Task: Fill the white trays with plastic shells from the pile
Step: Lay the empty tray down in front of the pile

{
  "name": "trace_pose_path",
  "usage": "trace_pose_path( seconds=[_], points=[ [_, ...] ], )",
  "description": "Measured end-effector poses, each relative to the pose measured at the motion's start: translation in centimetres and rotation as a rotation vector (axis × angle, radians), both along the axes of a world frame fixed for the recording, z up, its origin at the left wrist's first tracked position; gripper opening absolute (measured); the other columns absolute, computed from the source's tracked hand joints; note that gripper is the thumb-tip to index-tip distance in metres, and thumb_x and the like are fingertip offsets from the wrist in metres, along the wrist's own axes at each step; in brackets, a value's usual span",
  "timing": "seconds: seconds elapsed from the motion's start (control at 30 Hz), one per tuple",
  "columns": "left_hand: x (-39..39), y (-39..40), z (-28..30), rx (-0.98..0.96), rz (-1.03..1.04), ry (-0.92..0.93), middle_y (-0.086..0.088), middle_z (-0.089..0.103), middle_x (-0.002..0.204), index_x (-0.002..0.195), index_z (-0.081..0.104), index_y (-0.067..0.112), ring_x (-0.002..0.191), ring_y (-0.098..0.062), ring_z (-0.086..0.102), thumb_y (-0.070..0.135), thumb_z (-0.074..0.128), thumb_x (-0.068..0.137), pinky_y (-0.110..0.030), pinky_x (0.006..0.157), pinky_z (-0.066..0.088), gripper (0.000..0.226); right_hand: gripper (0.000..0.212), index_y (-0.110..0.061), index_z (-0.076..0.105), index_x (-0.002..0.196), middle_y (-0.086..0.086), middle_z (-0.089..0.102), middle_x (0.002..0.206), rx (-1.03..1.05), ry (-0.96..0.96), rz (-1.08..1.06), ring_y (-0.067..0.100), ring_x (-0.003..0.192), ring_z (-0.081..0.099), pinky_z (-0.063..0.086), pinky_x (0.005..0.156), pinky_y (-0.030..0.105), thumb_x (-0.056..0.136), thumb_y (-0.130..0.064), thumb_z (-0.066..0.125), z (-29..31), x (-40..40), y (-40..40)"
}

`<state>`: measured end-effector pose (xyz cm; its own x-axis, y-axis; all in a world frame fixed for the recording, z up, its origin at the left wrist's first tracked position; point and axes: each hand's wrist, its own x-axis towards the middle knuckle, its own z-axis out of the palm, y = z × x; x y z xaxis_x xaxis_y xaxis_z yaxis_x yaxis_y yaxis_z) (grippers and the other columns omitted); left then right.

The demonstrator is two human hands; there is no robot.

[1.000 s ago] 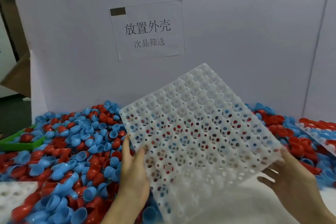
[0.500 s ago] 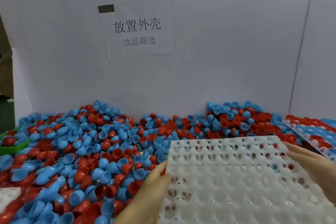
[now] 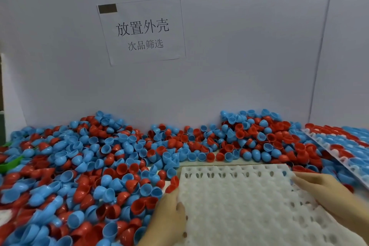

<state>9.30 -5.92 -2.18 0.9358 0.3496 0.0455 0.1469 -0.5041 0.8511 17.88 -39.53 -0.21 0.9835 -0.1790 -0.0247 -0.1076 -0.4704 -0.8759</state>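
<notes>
The empty white tray (image 3: 249, 205) is held flat and low at both side edges: the left hand (image 3: 169, 217) grips its left edge, thumb over the top, and the right hand (image 3: 327, 191) rests on its right edge, fingers extended. The pile of red and blue shells (image 3: 103, 166) crowds the left grip and the tray's far edge. Risk is judged: shells trapped beneath the edge would leave the tray rocking. A filled tray (image 3: 339, 146) lies beyond the right grip. Compared with one second ago, the tray has been lowered from a steep tilt.

Shell pile (image 3: 95, 166) crowds left; narrow bare strip (image 3: 229, 163), seemingly, beyond tray (image 3: 249, 205).
</notes>
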Motion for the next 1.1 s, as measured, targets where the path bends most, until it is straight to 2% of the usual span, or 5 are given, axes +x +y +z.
trace_pose_path(
  seconds=[0.17, 0.37, 0.63, 0.87, 1.1],
  points=[
    [0.8, 1.6, -0.8, 0.168, 0.044, -0.029, 0.006, 0.068, 0.114, 0.127, 0.067, 0.024, 0.104, -0.009, 0.063, 0.011, 0.045, 0.104, -0.024, 0.094, 0.052, 0.034, 0.036, -0.017, 0.065, 0.129, -0.003, 0.066, 0.117, -0.056, 0.0, 0.05, 0.007, 0.093, 0.058, 0.05, 0.087, 0.031, 0.095, -0.029, 0.063, 0.0, 0.0, 3.3],
    [1.0, 2.6, -0.5, 0.084, 0.085, -0.072, 0.004, 0.07, 0.12, 0.13, 0.066, 0.019, 0.112, -0.017, 0.063, 0.015, 0.053, 0.099, -0.039, 0.102, 0.05, 0.034, 0.044, -0.019, 0.055, 0.14, -0.012, 0.061, 0.13, -0.164, -0.009, 0.185, 0.001, 0.103, 0.059, 0.047, 0.085, 0.017, 0.097, -0.017, 0.062, -1.2, -0.2, 4.7],
    [0.6, 1.8, -1.0, 0.314, -0.281, -0.11, 0.029, 0.001, 0.161, 0.149, 0.027, 0.055, 0.15, 0.001, 0.0, 0.051, 0.056, 0.096, -0.036, 0.123, 0.013, 0.061, 0.041, -0.013, 0.063, 0.132, -0.001, 0.068, 0.126, -0.285, -0.121, 0.046, 0.004, 0.094, 0.06, 0.049, 0.094, 0.029, 0.092, -0.005, 0.066, -1.2, 0.0, 4.2],
    [1.8, 2.2, -1.9, 0.375, -0.449, 0.047, 0.034, -0.007, 0.156, 0.149, 0.03, 0.052, 0.145, 0.004, -0.022, 0.058, 0.049, 0.098, -0.042, 0.124, 0.002, 0.055, 0.053, -0.032, 0.04, 0.149, -0.01, 0.036, 0.156, -0.597, -0.215, 0.21, 0.014, 0.144, 0.035, 0.028, 0.118, 0.043, 0.098, -0.042, 0.053, 0.3, -1.6, 5.7],
    [2.6, 2.1, -1.7, 0.297, -0.399, -0.017, 0.029, 0.007, 0.161, 0.144, 0.042, 0.05, 0.149, 0.005, -0.009, 0.056, 0.057, 0.095, -0.038, 0.125, 0.004, 0.052, 0.054, -0.061, 0.016, 0.148, -0.021, 0.004, 0.163, -0.801, -0.125, 0.373, 0.01, 0.153, -0.005, -0.002, 0.121, 0.054, 0.096, -0.069, 0.026, -1.1, -2.4, 8.3]
  ],
)
